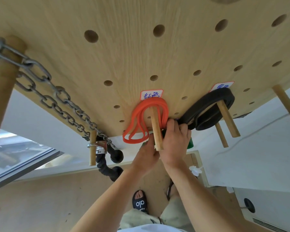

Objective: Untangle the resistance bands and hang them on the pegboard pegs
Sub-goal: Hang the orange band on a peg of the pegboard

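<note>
Pale wood fills the top of our view: a pegboard (pixel 141 52) with rows of round holes, seen steeply from below, standing against a white wall (pixel 251 158). Below us lies a brown floor (pixel 57 203), with a window (pixel 15 153) at the left. A black sandal (pixel 140 202) on one foot reads "alo".

Two white labels with handwriting sit on the board; the one over the orange band (pixel 141 113) is a label (pixel 151 94) in blue ink that we cannot read. The orange band hangs looped round a wooden peg (pixel 156 129). To its right a black band (pixel 211 104) hangs over another peg (pixel 228 118). At the left a steel chain (pixel 57 101) runs down from a thick peg (pixel 3 84) to a black rope handle (pixel 107 166).

Our left hand (pixel 147 153) and right hand (pixel 176 141) meet at the orange band's peg, just below the loops. A bit of green band (pixel 190 143) shows beside the right hand, whose fingers curl round it; we cannot tell what the left grip holds.
</note>
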Motion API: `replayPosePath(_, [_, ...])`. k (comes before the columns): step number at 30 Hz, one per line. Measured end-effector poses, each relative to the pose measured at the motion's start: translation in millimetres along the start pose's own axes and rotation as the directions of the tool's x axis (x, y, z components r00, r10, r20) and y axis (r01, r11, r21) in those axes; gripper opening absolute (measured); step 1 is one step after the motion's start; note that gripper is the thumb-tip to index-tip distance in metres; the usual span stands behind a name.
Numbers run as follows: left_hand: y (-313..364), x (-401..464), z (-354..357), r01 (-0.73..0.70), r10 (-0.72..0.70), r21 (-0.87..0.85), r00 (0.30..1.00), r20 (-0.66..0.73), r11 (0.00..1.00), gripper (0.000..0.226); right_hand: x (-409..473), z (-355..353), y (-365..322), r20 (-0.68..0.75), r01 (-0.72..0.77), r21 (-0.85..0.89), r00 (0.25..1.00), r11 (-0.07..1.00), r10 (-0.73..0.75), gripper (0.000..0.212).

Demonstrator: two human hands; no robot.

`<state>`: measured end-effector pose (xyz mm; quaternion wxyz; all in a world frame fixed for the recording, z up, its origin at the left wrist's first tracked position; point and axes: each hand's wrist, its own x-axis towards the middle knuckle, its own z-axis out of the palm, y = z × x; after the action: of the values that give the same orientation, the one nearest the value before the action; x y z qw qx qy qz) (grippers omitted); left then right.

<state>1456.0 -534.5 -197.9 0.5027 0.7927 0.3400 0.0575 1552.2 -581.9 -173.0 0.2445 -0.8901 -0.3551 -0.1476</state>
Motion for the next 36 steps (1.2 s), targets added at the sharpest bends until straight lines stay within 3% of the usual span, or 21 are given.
replayPosePath(4, [-6,-3,-6,-0.045,0.046,-0.004,0.999,0.017,0.999,0.055,1,3,0,-0.018,-0.038,0.018,0.999,0.999,0.038,0.022])
replayPosePath(9, [-13,-8,-9,-0.067,0.064,0.110,0.997,0.030,0.992,0.057,2,0,-3,-0.017,-0.092,0.075,0.996,0.993,0.093,0.038])
replayPosePath(16, [6,-39,-49,-0.237,0.262,0.273,0.963,-0.060,0.932,0.031,2,-10,-11,-0.032,-0.123,0.128,0.991,0.984,0.128,0.045])
replayPosePath(18, [18,-48,-64,-0.280,0.324,0.301,0.940,-0.106,0.912,0.015,2,-13,-13,-0.020,-0.132,0.146,0.990,0.980,0.136,0.047])
replayPosePath(20, [34,-54,-78,-0.287,0.385,0.359,0.891,-0.240,0.888,0.009,1,-16,-15,-0.018,-0.137,0.163,0.990,0.977,0.141,0.051])
replayPosePath(24, [61,-54,-97,-0.179,0.422,0.460,0.754,-0.504,0.870,0.026,-2,-21,-19,-0.054,-0.129,0.210,0.988,0.969,0.143,0.055])
replayPosePath(30, [80,-34,-102,-0.129,0.492,0.586,0.700,-0.518,0.800,0.034,2,-31,-22,-0.085,-0.138,0.275,0.982,0.951,0.167,0.062])
replayPosePath(36, [84,-24,-104,-0.105,0.565,0.672,0.644,-0.517,0.733,0.024,16,-43,-27,-0.136,-0.056,0.425,0.983,0.903,0.125,0.046])
